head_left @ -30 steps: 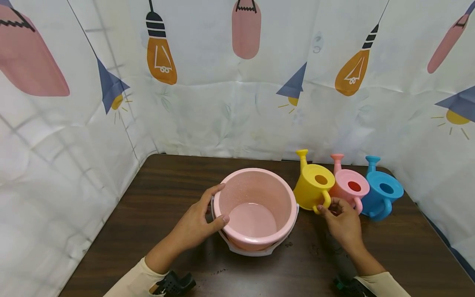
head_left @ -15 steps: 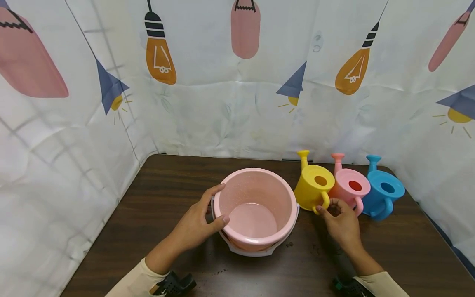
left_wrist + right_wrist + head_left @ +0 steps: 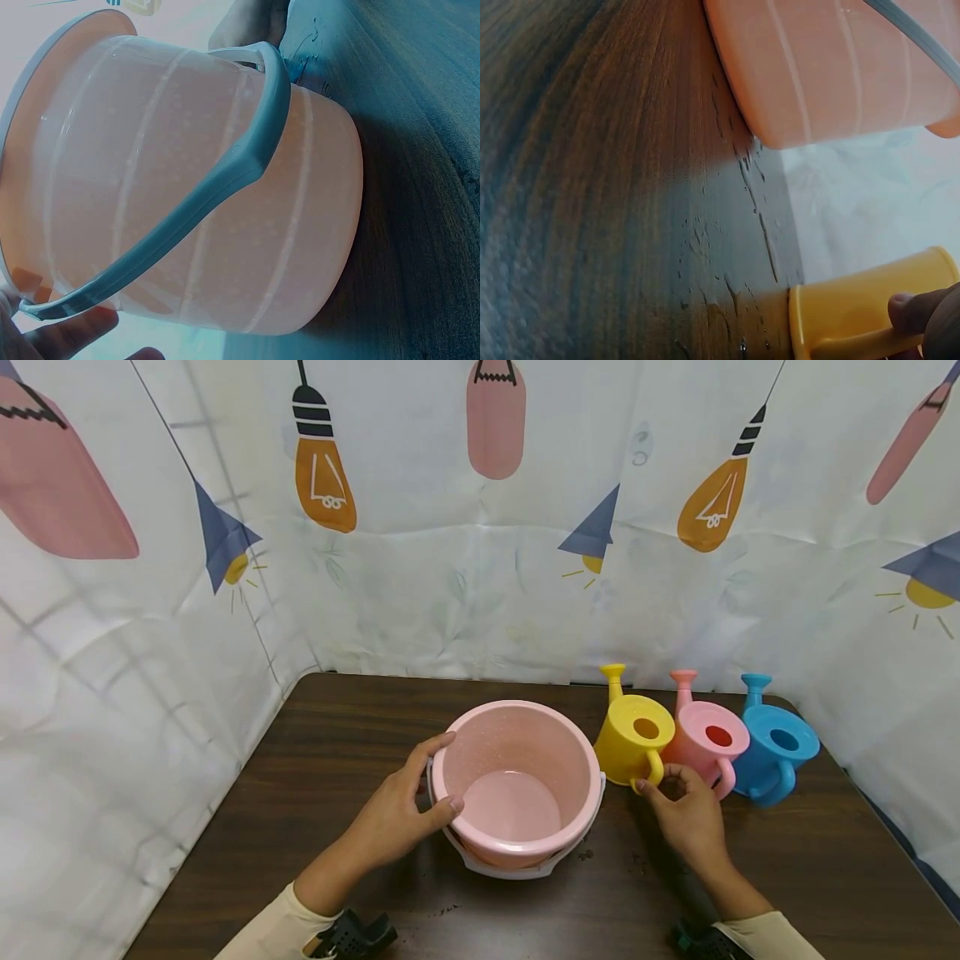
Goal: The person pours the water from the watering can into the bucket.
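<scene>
While our L hand [image 3: 393, 818] grips the pink bucket [image 3: 517, 777] at its left rim [image 3: 441, 770], thumb & index over the edge, other fingers below, our R hand [image 3: 693, 818] pinches the yellow can [image 3: 618, 752] low on its handle [image 3: 655, 768]. Can is upright, just right of bucket, small gap betw. them; can't tell if its base is lifted off the table [image 3: 360, 718]. Farther right of bucket: pink can [image 3: 693, 747], then blue can [image 3: 753, 760].

Handling, our judgement: yellow can looks like smooth, stiff plastic, prob. light if empty; can't see contents. Wet streaks [image 3: 754, 202], prob. water, lie on table betw. bucket & can, so we'd expect slippery surfaces. Not v. fragile, we think, but w/ a low pinch the can could tip away spout-first; better hold = higher up the loop, fingers through if they fit. Bucket prob. light too, walls maybe a bit flexy; we'd trust rim or the grey bail [image 3: 244, 157], which hangs down bucket's near side.
</scene>
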Motion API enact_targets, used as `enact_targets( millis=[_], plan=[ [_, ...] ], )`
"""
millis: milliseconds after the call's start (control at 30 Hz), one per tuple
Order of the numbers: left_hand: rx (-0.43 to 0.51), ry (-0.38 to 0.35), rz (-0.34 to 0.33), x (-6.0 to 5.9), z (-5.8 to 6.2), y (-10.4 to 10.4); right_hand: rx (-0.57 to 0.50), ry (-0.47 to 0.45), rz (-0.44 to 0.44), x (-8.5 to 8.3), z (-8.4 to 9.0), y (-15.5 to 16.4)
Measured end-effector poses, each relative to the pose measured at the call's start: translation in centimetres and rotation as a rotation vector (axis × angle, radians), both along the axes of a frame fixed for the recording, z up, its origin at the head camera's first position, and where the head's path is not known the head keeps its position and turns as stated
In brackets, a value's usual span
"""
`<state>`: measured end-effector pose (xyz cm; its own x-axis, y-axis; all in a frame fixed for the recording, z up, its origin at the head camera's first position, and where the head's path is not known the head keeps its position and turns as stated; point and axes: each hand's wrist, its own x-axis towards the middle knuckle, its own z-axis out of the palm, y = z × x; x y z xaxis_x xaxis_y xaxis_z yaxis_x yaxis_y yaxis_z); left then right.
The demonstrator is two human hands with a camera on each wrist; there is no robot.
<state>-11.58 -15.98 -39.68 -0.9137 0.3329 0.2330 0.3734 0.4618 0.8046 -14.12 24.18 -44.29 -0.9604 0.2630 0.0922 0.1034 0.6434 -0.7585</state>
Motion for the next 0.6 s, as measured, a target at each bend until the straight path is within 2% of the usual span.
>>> enact_targets(
  millis=[267,600],
  plan=[
    [-0.007,-0.013,0.006,0.0,0.0,0.0,-0.004,-0.004,0.016,0.5,0.3,0.2],
    [-0.007,-0.012,0.002,0.0,0.0,-0.1,0.089,0.157,0.019,1.5,1.2,0.8]
  ],
)
